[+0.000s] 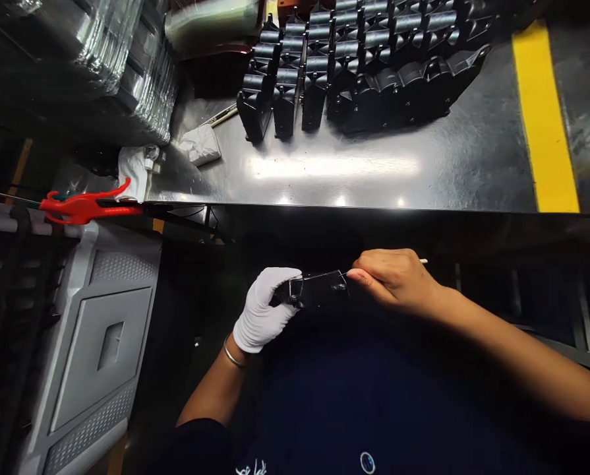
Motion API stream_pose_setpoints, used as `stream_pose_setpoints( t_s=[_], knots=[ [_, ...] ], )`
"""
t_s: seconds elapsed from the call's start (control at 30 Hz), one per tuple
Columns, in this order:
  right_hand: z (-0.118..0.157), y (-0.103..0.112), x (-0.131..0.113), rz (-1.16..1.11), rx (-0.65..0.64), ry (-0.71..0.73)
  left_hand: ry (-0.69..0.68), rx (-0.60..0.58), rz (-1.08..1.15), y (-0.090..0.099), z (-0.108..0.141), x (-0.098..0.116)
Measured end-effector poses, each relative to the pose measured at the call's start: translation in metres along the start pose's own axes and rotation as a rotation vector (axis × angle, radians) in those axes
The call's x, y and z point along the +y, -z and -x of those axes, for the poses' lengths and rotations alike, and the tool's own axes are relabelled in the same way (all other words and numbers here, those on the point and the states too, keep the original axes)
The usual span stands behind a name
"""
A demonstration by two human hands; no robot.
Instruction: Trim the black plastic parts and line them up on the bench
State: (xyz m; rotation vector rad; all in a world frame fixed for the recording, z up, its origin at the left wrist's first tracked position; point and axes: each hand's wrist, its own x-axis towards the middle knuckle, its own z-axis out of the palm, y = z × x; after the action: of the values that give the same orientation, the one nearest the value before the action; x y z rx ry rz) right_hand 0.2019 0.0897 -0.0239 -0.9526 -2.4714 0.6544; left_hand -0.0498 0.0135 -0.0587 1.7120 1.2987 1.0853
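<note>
My left hand (267,310), in a white glove, grips the left end of a black molded plastic part (319,288) in front of my body, below the table edge. My bare right hand (396,280) is closed around a slim tool (424,261), whose pale end sticks out behind the fingers. A thin tip reaches from my right fingertips to the part's upper right corner. Most of the tool is hidden in the fist, and the dark part blends into my dark clothing.
Rows of similar black parts (285,99) stand on the metal table (324,168). A crumpled white wad (200,145) and a thin stick (220,117) lie to their left. Plastic-wrapped stacks (141,86), a red air gun (91,206) and a grey crate (101,349) occupy the left side. Yellow tape (546,125) marks the right.
</note>
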Motion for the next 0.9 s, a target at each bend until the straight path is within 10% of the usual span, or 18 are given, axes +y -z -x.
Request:
stream_pose_setpoints(
  t_s=[0.5,0.9],
  knots=[
    [0.004,0.004,-0.001,-0.486,-0.229,0.017,-0.27,-0.036,-0.086,0.003,-0.006,0.004],
    [-0.005,0.015,-0.004,0.207,-0.015,0.102,0.037,0.069,0.058,-0.001,0.004,0.005]
  ],
)
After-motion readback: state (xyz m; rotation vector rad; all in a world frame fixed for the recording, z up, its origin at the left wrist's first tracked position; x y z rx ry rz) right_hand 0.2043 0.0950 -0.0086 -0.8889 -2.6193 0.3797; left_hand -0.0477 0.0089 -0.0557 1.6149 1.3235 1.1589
